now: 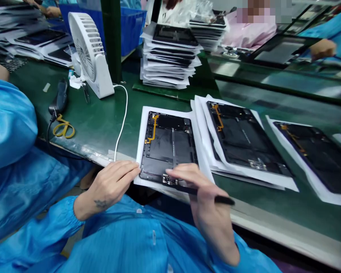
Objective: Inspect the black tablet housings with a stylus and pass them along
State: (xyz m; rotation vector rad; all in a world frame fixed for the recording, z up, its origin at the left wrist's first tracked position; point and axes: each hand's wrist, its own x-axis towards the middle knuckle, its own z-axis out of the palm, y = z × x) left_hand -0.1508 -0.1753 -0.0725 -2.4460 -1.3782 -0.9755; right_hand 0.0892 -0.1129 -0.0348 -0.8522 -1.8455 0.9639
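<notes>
An opened tablet (167,148) lies face down on a white paper sheet (140,144), showing its black inner back and a yellow flex cable at the upper left. My left hand (110,185) rests flat against the lower left edge of the tablet and sheet, holding nothing. My right hand (201,193) is over the tablet's lower edge and grips a slim black pry tool (221,200), whose tip is hidden by my fingers. To the right lie another opened tablet (244,136) on a paper stack and a third tablet (309,155).
A green-topped workbench (102,113) carries a white desk fan (91,53), a white cable (122,117), yellow-handled scissors (63,127) and a tall stack of papered tablets (169,57). A blue bin (127,30) stands behind. A co-worker's hand (322,49) shows at upper right.
</notes>
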